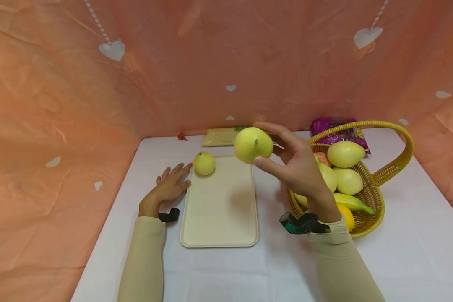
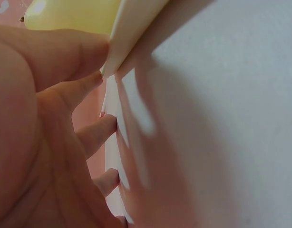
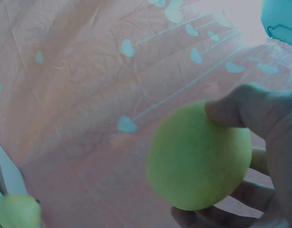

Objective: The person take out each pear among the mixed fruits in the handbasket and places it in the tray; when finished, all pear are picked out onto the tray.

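Observation:
My right hand (image 1: 296, 165) grips a yellow-green pear (image 1: 252, 144), thumb on the near side and fingers behind it, held up over the far right part of the beige tray (image 1: 220, 209). The same pear fills the middle of the right wrist view, its stem out of sight there. On the tray's far left corner sits a second pear (image 1: 204, 163). My left hand (image 1: 169, 184) rests at the tray's left edge with its fingers spread, thumb and index fingertips right at the rim in the left wrist view.
A wicker basket (image 1: 377, 209) with a tall handle stands at the right, holding several pears, a banana (image 1: 352, 203) and an orange fruit (image 1: 346, 217). Behind are a purple package (image 1: 324, 126), a flat yellowish packet (image 1: 220, 137) and a small red item (image 1: 181, 136). A hanging cloth backs the table.

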{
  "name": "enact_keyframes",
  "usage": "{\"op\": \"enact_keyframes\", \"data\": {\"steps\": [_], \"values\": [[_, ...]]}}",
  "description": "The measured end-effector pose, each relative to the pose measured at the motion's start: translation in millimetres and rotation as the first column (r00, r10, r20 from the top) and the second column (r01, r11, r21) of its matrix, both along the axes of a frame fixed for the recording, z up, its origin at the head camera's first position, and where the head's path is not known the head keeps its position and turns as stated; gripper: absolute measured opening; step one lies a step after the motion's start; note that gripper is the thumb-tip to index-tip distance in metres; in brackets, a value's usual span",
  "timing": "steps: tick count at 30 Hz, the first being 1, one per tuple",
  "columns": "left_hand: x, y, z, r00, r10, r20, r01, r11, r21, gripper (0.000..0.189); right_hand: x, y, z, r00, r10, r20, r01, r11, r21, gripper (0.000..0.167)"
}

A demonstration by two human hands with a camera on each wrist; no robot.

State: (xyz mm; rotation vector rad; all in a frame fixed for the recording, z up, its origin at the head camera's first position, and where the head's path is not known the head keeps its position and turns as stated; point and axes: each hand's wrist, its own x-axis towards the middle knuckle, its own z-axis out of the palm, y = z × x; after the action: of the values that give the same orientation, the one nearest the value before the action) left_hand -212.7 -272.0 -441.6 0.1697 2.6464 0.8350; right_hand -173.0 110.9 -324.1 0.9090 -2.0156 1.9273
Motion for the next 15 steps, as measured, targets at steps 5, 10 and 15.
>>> {"op": "enact_keyframes", "data": {"steps": [5,10,15], "values": [[-2.2,2.6,-1.1,1.0,-0.002,-0.008,0.003,1.0,0.007,0.07,-20.7,-29.8,-11.8,0.997,-0.041,0.058,0.042,0.999,-0.02,0.064],[-4.4,3.2,-3.7,1.0,0.003,0.008,-0.003,1.0,-0.003,0.07,-41.9,-50.8,-31.9,0.99,-0.076,0.119,0.075,0.997,0.011,0.061],[-4.4,-1.8,-5.8,1.0,-0.011,-0.01,0.011,0.999,-0.032,0.07,-59.2,-66.1,-57.8,0.978,-0.111,0.174,0.104,0.993,0.051,0.06]]}}
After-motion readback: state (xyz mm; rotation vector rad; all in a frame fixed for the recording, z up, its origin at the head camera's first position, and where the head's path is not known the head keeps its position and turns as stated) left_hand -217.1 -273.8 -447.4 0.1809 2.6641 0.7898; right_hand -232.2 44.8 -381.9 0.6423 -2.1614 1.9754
